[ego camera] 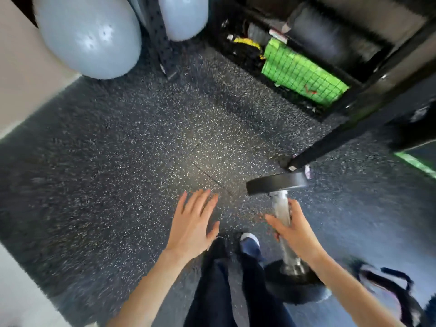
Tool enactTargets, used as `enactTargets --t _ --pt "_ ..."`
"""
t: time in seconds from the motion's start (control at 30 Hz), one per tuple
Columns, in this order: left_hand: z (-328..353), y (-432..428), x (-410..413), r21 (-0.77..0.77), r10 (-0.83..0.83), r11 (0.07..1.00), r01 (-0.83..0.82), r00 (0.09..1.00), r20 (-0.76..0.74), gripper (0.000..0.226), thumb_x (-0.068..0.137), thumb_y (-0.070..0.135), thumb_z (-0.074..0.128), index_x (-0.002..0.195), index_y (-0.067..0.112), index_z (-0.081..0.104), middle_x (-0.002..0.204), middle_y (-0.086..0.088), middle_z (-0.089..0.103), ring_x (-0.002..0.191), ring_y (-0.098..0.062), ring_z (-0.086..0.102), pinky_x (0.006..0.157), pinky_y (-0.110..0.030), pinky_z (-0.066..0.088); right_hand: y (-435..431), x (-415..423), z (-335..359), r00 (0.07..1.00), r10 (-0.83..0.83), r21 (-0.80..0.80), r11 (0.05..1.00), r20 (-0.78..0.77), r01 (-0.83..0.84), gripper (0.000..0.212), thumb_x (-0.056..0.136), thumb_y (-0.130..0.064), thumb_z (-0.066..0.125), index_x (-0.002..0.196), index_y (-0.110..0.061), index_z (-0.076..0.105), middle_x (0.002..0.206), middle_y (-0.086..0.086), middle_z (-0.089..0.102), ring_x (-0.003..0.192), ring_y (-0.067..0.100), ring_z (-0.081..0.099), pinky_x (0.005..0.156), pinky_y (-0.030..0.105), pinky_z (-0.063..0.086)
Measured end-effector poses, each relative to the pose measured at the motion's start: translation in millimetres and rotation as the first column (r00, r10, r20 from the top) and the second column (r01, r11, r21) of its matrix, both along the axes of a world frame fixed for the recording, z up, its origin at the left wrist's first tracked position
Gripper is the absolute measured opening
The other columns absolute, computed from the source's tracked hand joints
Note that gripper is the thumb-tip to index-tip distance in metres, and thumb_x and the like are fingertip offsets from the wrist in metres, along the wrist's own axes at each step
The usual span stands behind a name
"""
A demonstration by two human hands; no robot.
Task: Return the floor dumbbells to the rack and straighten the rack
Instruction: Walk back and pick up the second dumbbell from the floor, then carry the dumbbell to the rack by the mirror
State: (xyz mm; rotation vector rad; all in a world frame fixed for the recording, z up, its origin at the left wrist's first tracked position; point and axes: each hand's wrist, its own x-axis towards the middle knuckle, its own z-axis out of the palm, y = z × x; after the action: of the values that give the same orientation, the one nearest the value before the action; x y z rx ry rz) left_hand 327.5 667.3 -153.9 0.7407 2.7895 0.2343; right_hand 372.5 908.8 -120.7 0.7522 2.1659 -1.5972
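My right hand [295,228] grips the silver handle of a dumbbell [282,208] with black round heads, held off the floor at the lower right. One head points toward the rack, the other sits near my right leg. My left hand [192,223] hovers open beside it, fingers spread, holding nothing. The black rack [349,128] stands at the upper right, its foot just beyond the dumbbell's far head. The picture is blurred by motion.
Two grey exercise balls [89,36] rest at the upper left beside a perforated black post [162,43]. A green mesh-covered item [302,72] and dark rolls lie on the rack's lowest shelf. Speckled rubber floor [141,149] spreads ahead. A dark bag [389,293] lies at the lower right.
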Motion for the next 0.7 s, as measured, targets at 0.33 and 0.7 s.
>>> enactTargets --t 0.33,0.7 --pt "75.3 107.5 26.9 0.115 -0.49 0.859 0.499 0.866 -0.099 0.063 0.087 0.047 0.047 0.144 0.021 0.037 0.148 -0.004 0.039 0.138 -0.022 0.033 0.112 -0.05 0.02 61.8 112.9 82.2 0.887 -0.448 -0.039 0.894 -0.108 0.447 0.03 0.086 -0.012 0.064 0.107 -0.015 0.042 0.079 0.006 0.06 0.055 0.013 0.058 0.05 0.026 0.051" --pt "102.9 334.4 85.6 0.068 -0.799 0.578 0.813 0.581 -0.158 0.061 0.089 0.048 0.043 0.144 0.023 0.036 0.147 -0.005 0.041 0.137 -0.023 0.034 0.113 -0.049 0.019 204.3 251.5 99.9 0.53 -0.842 -0.021 0.534 -0.097 0.845 0.027 0.087 -0.012 0.062 0.106 -0.011 0.043 0.077 0.011 0.052 0.058 0.016 0.05 0.048 0.023 0.046"
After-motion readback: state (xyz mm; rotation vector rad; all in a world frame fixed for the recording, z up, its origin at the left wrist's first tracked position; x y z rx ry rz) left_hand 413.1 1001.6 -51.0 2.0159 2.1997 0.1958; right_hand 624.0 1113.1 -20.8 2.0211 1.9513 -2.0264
